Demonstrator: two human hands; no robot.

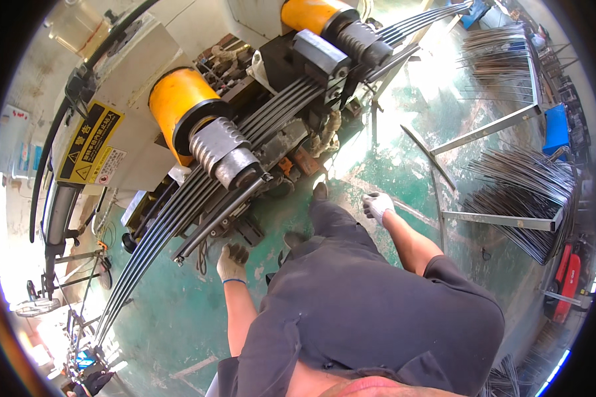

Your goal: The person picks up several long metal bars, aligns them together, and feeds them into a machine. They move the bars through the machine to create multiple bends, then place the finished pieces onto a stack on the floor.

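My left hand (232, 263), in a pale work glove with dark fingers, hangs beside the machine's near edge. Its fingers are loosely bent, and nothing shows in them. My right hand (378, 206), also gloved, is held out over the floor to the right, fingers slightly curled and empty. Closest to the left hand is a dark metal bar (222, 217) along the machine's front. Behind it several long steel rods (153, 243) run diagonally through the machine, past a ribbed metal roller (222, 149) with an orange cylinder (182, 109). Neither hand touches them.
A second orange cylinder (314, 14) with a ribbed roller stands farther along. At right, bundles of thin metal rods (520, 188) rest on a metal frame (500, 220) whose arms reach over the green floor (172, 317). A blue box (556, 130) and a red machine (563, 284) stand beyond.
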